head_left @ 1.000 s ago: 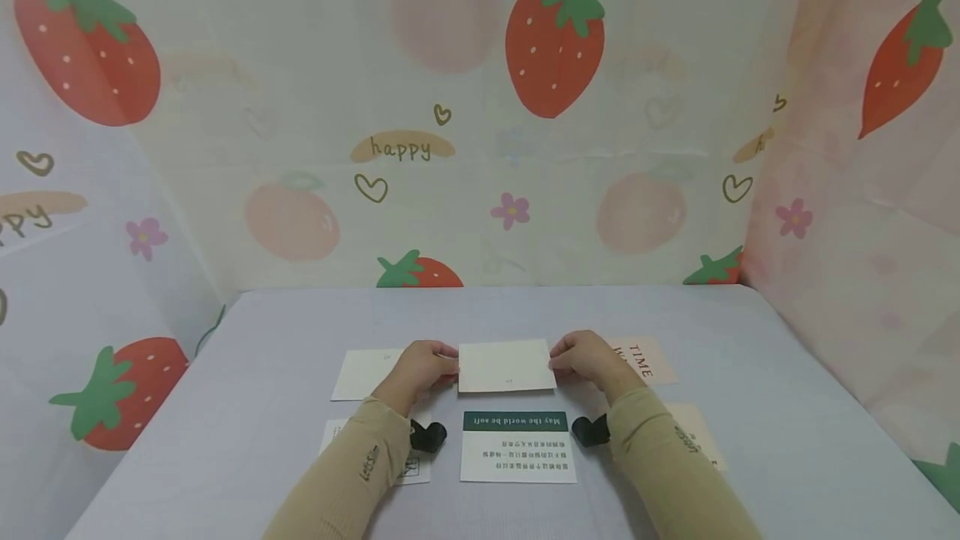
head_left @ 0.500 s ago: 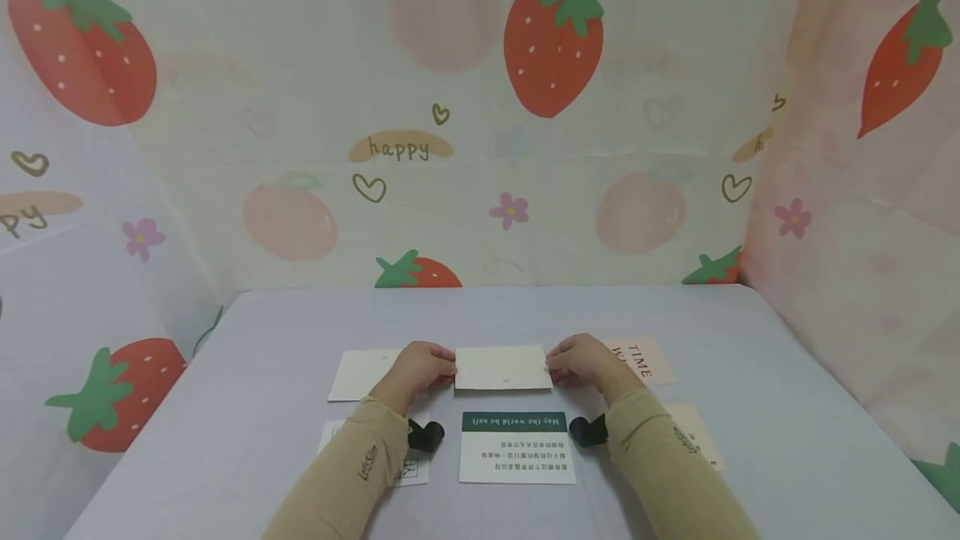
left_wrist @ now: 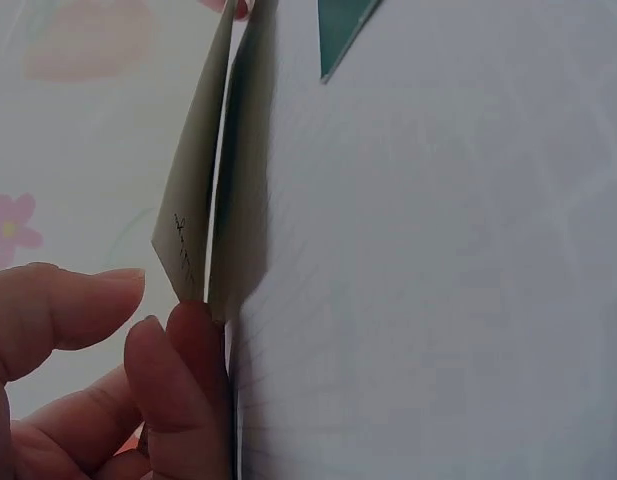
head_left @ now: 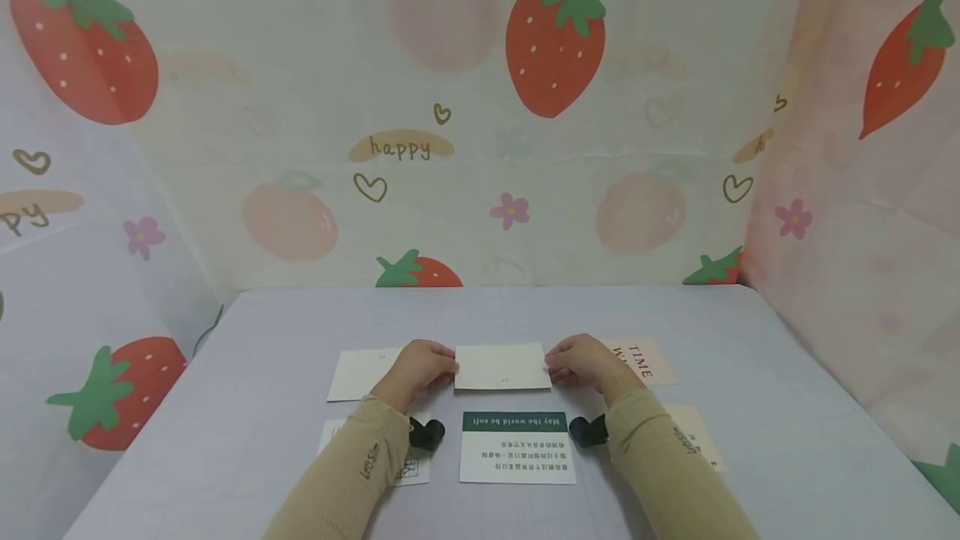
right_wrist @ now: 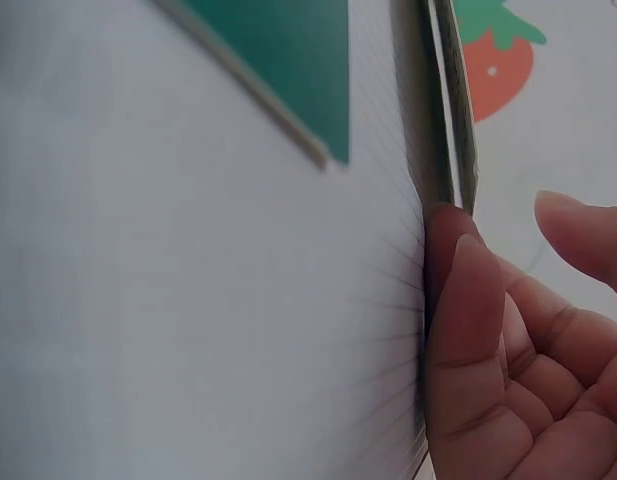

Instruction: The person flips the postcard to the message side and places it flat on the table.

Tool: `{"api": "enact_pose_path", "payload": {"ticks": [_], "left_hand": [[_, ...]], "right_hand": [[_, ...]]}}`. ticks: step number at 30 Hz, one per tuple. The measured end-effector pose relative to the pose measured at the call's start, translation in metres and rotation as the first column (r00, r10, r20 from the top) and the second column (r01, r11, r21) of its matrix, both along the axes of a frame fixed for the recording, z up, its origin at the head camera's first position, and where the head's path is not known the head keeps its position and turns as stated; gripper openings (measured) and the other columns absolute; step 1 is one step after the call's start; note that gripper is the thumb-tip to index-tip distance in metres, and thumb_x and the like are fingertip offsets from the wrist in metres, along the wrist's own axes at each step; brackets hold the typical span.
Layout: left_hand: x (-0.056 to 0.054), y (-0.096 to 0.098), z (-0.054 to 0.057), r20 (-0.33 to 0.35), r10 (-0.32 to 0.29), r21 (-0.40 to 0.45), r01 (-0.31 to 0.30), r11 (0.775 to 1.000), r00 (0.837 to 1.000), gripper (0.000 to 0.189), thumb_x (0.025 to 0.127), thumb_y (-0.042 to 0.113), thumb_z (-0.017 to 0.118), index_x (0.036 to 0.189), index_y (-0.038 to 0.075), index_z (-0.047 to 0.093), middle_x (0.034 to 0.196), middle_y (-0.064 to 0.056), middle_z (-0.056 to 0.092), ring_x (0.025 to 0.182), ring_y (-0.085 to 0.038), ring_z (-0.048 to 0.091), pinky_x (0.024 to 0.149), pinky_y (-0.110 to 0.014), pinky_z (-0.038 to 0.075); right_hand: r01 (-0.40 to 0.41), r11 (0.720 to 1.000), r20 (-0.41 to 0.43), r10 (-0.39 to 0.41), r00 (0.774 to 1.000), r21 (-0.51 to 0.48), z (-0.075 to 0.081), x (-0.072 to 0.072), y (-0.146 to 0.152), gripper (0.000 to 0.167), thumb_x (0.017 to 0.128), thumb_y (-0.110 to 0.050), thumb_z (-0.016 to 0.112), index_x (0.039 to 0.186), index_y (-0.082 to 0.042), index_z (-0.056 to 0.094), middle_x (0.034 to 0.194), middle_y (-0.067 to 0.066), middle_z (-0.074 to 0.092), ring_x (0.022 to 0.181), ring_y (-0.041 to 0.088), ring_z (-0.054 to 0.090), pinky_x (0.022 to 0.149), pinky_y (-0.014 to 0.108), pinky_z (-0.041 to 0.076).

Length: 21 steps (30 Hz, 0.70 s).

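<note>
A cream card (head_left: pixel 502 367) lies between both hands at the middle of the table, with a small mark near its front edge. At its left short edge, my left hand (head_left: pixel 422 372) touches it with the fingertips. My right hand (head_left: pixel 585 361) does the same at the right edge. In the wrist views, each thumb (left_wrist: pixel 103 305) stands apart from the card while the fingers (right_wrist: pixel 468 310) meet its edge. A thin gap and a dark strip show along the underside of the card; whether another card lies beneath, I cannot tell.
In front lies a green-and-white card (head_left: pixel 517 452). Left are a plain cream card (head_left: pixel 356 375) and a printed card (head_left: pixel 414 471), partly covered by the arm. Right are a pink "TIME" card (head_left: pixel 654 357) and a beige card (head_left: pixel 693 427). Strawberry-print cloth (head_left: pixel 480 40) stands behind.
The cream card has come down slightly at its near edge and shifted a little left, its edges now more level. Both hands have stayed at its sides with barely any movement.
</note>
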State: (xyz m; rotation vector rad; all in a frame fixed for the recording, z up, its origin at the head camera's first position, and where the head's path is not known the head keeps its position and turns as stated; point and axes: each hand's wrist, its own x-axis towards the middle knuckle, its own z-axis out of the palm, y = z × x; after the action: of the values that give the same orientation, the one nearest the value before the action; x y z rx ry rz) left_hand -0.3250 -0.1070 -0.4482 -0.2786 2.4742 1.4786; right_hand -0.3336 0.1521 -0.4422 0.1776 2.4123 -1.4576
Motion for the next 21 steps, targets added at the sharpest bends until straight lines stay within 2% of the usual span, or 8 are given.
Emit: {"api": "enact_pose_path", "payload": {"ticks": [11, 15, 21], "left_hand": [[0.0000, -0.0025, 0.0002, -0.024, -0.027, -0.006, 0.027, 1.000, 0.999, 0.023, 0.080, 0.014, 0.067, 0.101, 0.005, 0.066, 0.084, -0.004, 0.064, 0.071, -0.015, 0.058, 0.062, -0.025, 0.045], [0.0008, -0.0030, 0.0019, -0.012, -0.020, 0.000, 0.020, 1.000, 1.000, 0.022, 0.080, 0.016, 0.066, 0.101, 0.006, 0.065, 0.084, -0.004, 0.064, 0.072, -0.016, 0.059, 0.063, -0.027, 0.044], [0.0011, -0.0027, 0.0042, -0.023, -0.036, -0.005, 0.036, 0.999, 0.999, 0.021, 0.082, 0.016, 0.064, 0.100, 0.005, 0.065, 0.079, -0.003, 0.066, 0.070, -0.015, 0.060, 0.063, -0.027, 0.045]], "right_hand": [[-0.005, 1.000, 0.005, 0.005, 1.000, -0.025, -0.0003, 0.0000, 0.0020, 0.017, 0.083, -0.005, 0.061, 0.098, 0.002, 0.065, 0.079, 0.009, 0.067, 0.070, 0.018, 0.063, 0.064, 0.028, 0.053], [-0.005, 0.999, 0.002, 0.005, 1.000, -0.035, -0.0004, 0.0001, 0.0035, 0.016, 0.083, -0.004, 0.061, 0.097, 0.003, 0.065, 0.080, 0.009, 0.066, 0.071, 0.019, 0.063, 0.065, 0.029, 0.053], [0.002, 0.999, -0.002, -0.002, 1.000, -0.045, 0.0020, 0.0004, 0.0063, 0.018, 0.083, -0.005, 0.061, 0.098, 0.004, 0.063, 0.082, 0.012, 0.066, 0.071, 0.020, 0.064, 0.066, 0.031, 0.054]]}}
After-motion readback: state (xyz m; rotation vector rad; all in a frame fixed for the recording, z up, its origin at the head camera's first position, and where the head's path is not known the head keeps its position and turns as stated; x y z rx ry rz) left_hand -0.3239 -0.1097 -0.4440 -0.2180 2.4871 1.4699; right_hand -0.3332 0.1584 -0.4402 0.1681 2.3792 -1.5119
